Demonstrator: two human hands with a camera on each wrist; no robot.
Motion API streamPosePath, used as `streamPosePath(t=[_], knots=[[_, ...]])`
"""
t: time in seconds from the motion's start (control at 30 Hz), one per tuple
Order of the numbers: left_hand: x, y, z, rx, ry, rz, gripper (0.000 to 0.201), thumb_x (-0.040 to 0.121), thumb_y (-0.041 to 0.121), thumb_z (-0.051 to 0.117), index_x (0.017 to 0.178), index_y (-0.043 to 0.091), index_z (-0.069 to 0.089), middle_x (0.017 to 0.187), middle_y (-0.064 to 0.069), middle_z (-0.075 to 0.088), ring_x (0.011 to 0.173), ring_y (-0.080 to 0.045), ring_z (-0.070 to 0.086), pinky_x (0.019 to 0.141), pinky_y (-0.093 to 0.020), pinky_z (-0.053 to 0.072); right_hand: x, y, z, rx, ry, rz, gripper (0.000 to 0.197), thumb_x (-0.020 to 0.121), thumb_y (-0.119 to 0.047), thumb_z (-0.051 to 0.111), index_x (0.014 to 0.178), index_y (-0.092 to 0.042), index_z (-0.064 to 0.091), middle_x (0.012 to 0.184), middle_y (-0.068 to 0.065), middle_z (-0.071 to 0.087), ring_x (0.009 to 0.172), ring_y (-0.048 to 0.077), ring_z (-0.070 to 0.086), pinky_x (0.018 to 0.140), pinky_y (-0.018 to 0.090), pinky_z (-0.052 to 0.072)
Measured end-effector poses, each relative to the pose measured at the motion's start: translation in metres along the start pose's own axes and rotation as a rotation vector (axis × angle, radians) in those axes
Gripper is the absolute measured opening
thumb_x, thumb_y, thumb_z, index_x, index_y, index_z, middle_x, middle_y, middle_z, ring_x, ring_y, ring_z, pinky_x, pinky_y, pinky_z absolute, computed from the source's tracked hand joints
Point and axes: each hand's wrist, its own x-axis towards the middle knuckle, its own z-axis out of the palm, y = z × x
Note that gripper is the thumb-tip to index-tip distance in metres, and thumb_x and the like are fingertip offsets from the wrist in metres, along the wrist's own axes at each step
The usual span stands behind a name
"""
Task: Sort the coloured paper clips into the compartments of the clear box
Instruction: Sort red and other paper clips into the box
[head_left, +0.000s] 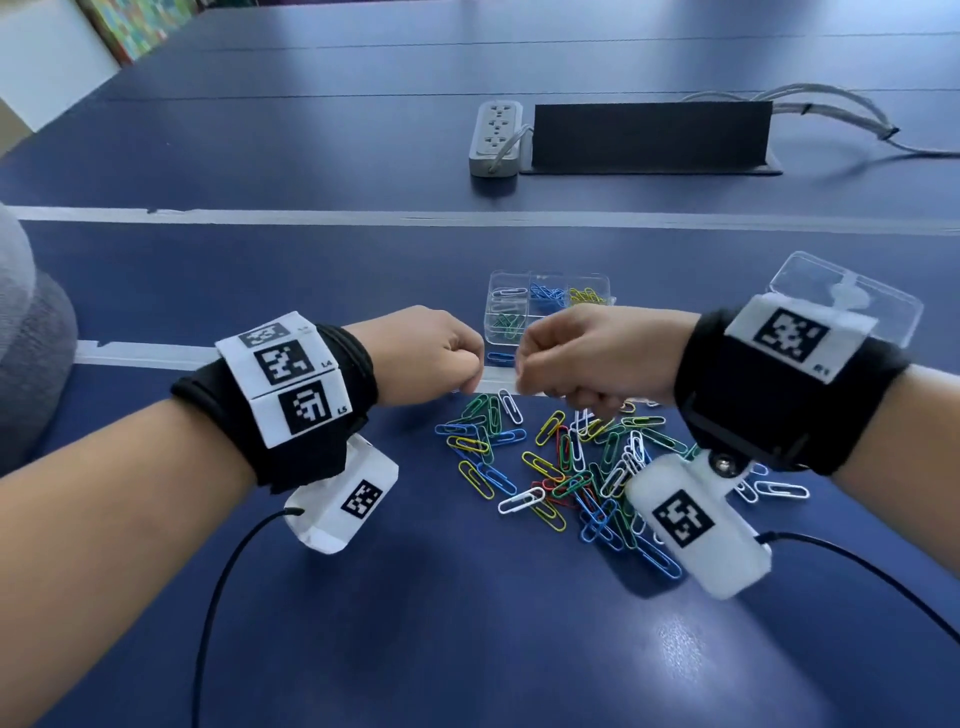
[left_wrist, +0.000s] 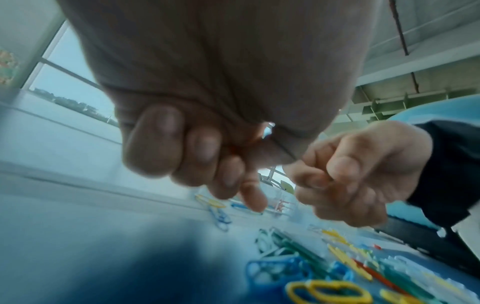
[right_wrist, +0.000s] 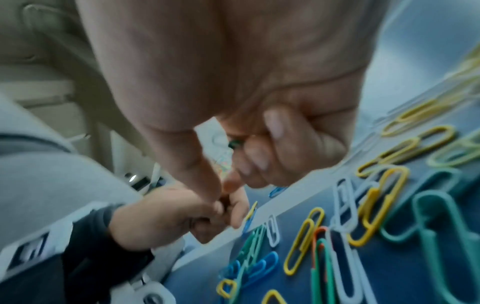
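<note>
A loose pile of coloured paper clips (head_left: 571, 467) lies on the blue table, and the clear box (head_left: 489, 317) stands behind it. Its compartments hold white (head_left: 506, 292), blue (head_left: 548, 296), yellow (head_left: 589, 296) and green clips (head_left: 506, 322). Both hands hover over the pile's far edge, almost touching. My left hand (head_left: 467, 384) is curled, thumb pressed to forefinger; a reddish glint (left_wrist: 233, 148) shows among its fingers, seemingly a clip. My right hand (head_left: 524, 387) is curled too, with a green clip (right_wrist: 235, 144) tucked in its fingers.
The box's clear lid (head_left: 852, 291) lies at the right behind my right wrist. One blue clip (head_left: 501, 357) sits just in front of the box. A power strip (head_left: 496, 137) and a black panel (head_left: 649, 135) stand farther back. White tape lines cross the table.
</note>
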Motion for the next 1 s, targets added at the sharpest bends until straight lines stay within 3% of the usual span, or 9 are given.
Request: streamPosePath(t=[0.03, 0.1, 0.2, 0.3, 0.4, 0.53, 0.73, 0.87, 1.0], knots=[[-0.001, -0.001, 0.001, 0.025, 0.017, 0.007, 0.016, 0.086, 0.018, 0.052, 0.076, 0.021, 0.064, 0.05, 0.008, 0.05, 0.049, 0.0, 0.046, 0.05, -0.014, 0.034, 0.0, -0.004, 0.004, -0.15, 0.037, -0.039, 0.008, 0.084, -0.029, 0.066, 0.08, -0.023, 0.063, 0.058, -0.007, 0.045, 0.043, 0.006, 0.042, 0.039, 0.016, 0.034], [-0.004, -0.004, 0.003, 0.055, 0.027, 0.046, 0.004, 0.083, 0.029, 0.064, 0.083, 0.025, 0.066, 0.054, 0.008, 0.045, 0.048, 0.001, 0.044, 0.052, -0.019, 0.033, 0.001, -0.011, 0.012, -0.424, 0.104, -0.116, 0.02, 0.078, -0.038, 0.072, 0.096, -0.031, 0.069, 0.059, -0.009, 0.045, 0.053, 0.003, 0.048, 0.051, 0.019, 0.038], [-0.006, -0.007, 0.002, 0.056, 0.027, 0.089, 0.014, 0.077, 0.034, 0.073, 0.089, 0.028, 0.069, 0.053, 0.007, 0.04, 0.047, 0.0, 0.042, 0.052, -0.023, 0.031, 0.004, -0.019, 0.023, -0.658, 0.151, -0.191, 0.032, 0.079, -0.036, 0.071, 0.11, -0.031, 0.068, 0.067, -0.008, 0.044, 0.08, 0.018, 0.049, 0.071, 0.024, 0.037], [-0.007, -0.004, 0.001, 0.074, 0.053, 0.103, 0.016, 0.076, 0.032, 0.074, 0.092, 0.029, 0.072, 0.052, 0.007, 0.038, 0.048, -0.005, 0.039, 0.052, -0.023, 0.032, 0.006, -0.023, 0.026, -0.757, 0.186, -0.201, 0.027, 0.084, -0.03, 0.065, 0.11, -0.024, 0.069, 0.082, 0.001, 0.055, 0.091, 0.026, 0.057, 0.074, 0.026, 0.041], [-0.009, 0.0, 0.002, 0.107, 0.054, 0.099, 0.01, 0.079, 0.029, 0.07, 0.088, 0.026, 0.072, 0.053, 0.009, 0.039, 0.049, -0.005, 0.039, 0.05, -0.018, 0.031, 0.006, -0.024, 0.026, -0.774, 0.215, -0.179, 0.026, 0.087, -0.028, 0.062, 0.109, -0.017, 0.07, 0.1, 0.007, 0.068, 0.1, 0.029, 0.063, 0.079, 0.028, 0.048], [-0.009, 0.003, 0.006, 0.151, 0.034, 0.082, 0.001, 0.08, 0.026, 0.066, 0.079, 0.026, 0.067, 0.056, 0.01, 0.042, 0.052, -0.004, 0.042, 0.054, -0.021, 0.035, 0.005, -0.019, 0.023, -0.707, 0.222, -0.157, 0.03, 0.084, -0.034, 0.066, 0.113, -0.023, 0.067, 0.113, 0.006, 0.066, 0.11, 0.027, 0.06, 0.085, 0.029, 0.046], [-0.008, 0.003, 0.009, 0.158, -0.004, 0.04, 0.006, 0.075, 0.028, 0.067, 0.074, 0.025, 0.062, 0.059, 0.009, 0.046, 0.058, -0.01, 0.046, 0.064, -0.025, 0.045, 0.005, -0.018, 0.021, -0.731, 0.203, -0.139, 0.018, 0.085, -0.032, 0.066, 0.099, -0.024, 0.073, 0.09, 0.001, 0.062, 0.1, 0.026, 0.062, 0.081, 0.029, 0.048], [-0.009, 0.003, 0.009, 0.179, -0.026, 0.017, 0.009, 0.074, 0.029, 0.067, 0.072, 0.024, 0.059, 0.059, 0.009, 0.047, 0.06, -0.011, 0.048, 0.063, -0.025, 0.044, 0.006, -0.017, 0.022, -0.74, 0.176, -0.121, 0.023, 0.088, -0.033, 0.062, 0.103, -0.018, 0.073, 0.103, 0.005, 0.07, 0.1, 0.027, 0.062, 0.082, 0.03, 0.05], [-0.01, 0.003, 0.01, 0.185, -0.042, 0.017, 0.008, 0.074, 0.028, 0.066, 0.076, 0.022, 0.06, 0.059, 0.009, 0.049, 0.059, -0.009, 0.047, 0.059, -0.023, 0.04, 0.005, -0.016, 0.021, -0.731, 0.152, -0.119, 0.025, 0.09, -0.033, 0.059, 0.103, -0.016, 0.071, 0.103, 0.004, 0.069, 0.1, 0.026, 0.061, 0.082, 0.029, 0.048]])
